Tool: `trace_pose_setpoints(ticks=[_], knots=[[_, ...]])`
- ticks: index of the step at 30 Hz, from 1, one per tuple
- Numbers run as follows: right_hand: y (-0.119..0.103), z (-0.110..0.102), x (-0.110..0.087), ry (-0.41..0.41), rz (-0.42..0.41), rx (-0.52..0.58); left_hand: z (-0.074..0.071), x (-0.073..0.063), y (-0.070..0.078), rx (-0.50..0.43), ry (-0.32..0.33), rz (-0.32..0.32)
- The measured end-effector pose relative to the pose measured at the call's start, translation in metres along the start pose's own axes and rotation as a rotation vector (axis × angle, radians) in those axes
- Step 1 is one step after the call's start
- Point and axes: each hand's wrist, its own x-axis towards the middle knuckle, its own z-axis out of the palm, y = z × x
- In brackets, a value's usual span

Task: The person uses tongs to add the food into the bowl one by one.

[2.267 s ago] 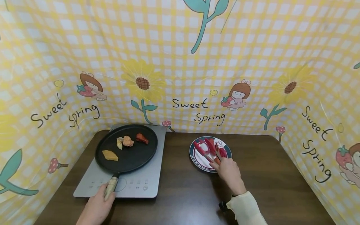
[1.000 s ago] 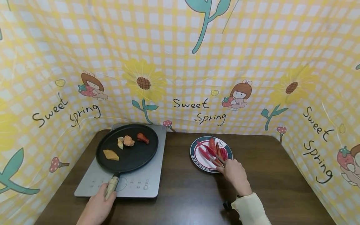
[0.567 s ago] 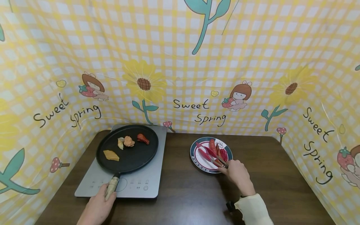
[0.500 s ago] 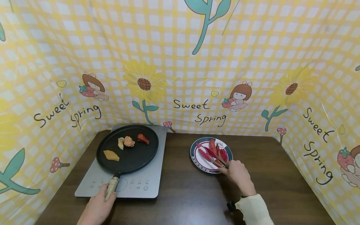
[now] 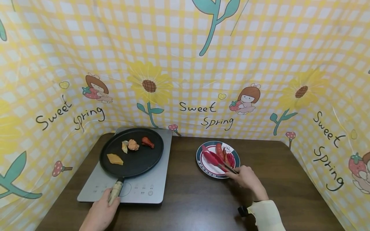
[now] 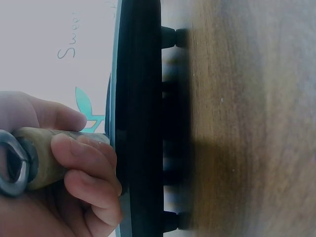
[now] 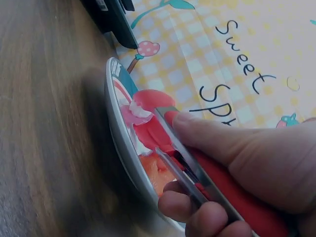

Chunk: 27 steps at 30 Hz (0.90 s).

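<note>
My left hand (image 5: 99, 211) grips the handle (image 5: 116, 190) of a black flat pan (image 5: 136, 163) on an induction cooktop (image 5: 157, 186); the left wrist view shows the fingers curled round it. With my right hand (image 5: 247, 178) I hold red-tipped metal tongs (image 5: 215, 159) between thumb and fingers, low over a patterned plate (image 5: 200, 166). In the right wrist view, a pink-and-white food piece (image 7: 136, 114) lies at the tong tips; whether they pinch it I cannot tell. Beside the tongs are a sausage (image 5: 219, 148) and dark red food pieces (image 5: 230, 158).
In the pan lie a flat yellow piece (image 5: 115, 159), a pale wedge (image 5: 125, 147), an orange-pink lump (image 5: 133, 145) and a drumstick (image 5: 147, 142). Brown table (image 5: 185, 189) lies between cooktop and plate. A checked yellow cloth (image 5: 185, 70) hangs behind and at both sides.
My right hand has shifted right and slightly nearer to me, still with the tongs. Their tips, apart earlier, have come closer together over the plate. My left hand stays on the pan handle.
</note>
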Motion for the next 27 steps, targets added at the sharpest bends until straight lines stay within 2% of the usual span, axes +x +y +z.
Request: trace_pose_setpoints(ticks=[4,9,18,27], knots=[[0.0025,-0.0008,0.0,-0.026,0.03,0.076,-0.0001,-0.0001,0.0015,0.011,0.011,0.008],[0.0038,-0.0014,0.0005,-0.036,0.041,0.105,-0.0006,-0.001,0.0031,0.015,0.009,0.006],[0.0007,-0.0025,0.0023,-0.036,0.027,0.163,-0.0029,-0.0023,0.0035,0.012,0.004,0.007],[0.0003,-0.0034,0.0029,-0.074,0.007,0.212,-0.0028,-0.0001,0.0031,-0.005,-0.026,-0.026]])
